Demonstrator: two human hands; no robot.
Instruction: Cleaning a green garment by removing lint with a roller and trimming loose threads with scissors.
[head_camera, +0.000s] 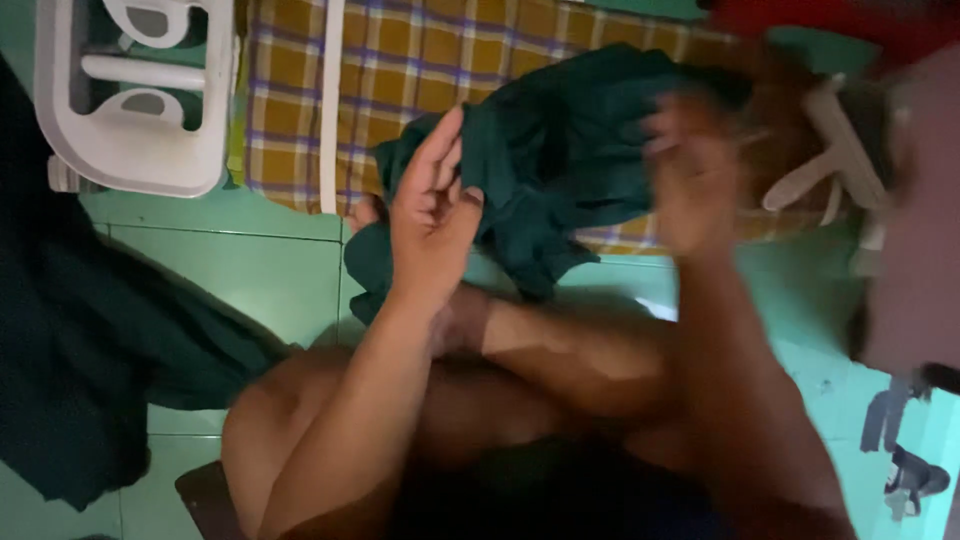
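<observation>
A crumpled dark green garment (560, 150) hangs between my two hands above my bare knees. My left hand (432, 215) grips its left part, thumb raised and fingers curled into the cloth. My right hand (690, 180) is blurred by motion and holds the garment's right part. Part of the cloth droops below my left hand toward the floor.
A yellow and purple checked cloth (400, 60) lies on the green tiled floor (250, 260) behind the garment. A white plastic stool (130, 100) stands at the top left. A dark cloth pile (70, 330) lies at the left. White straps (835, 150) lie at the right.
</observation>
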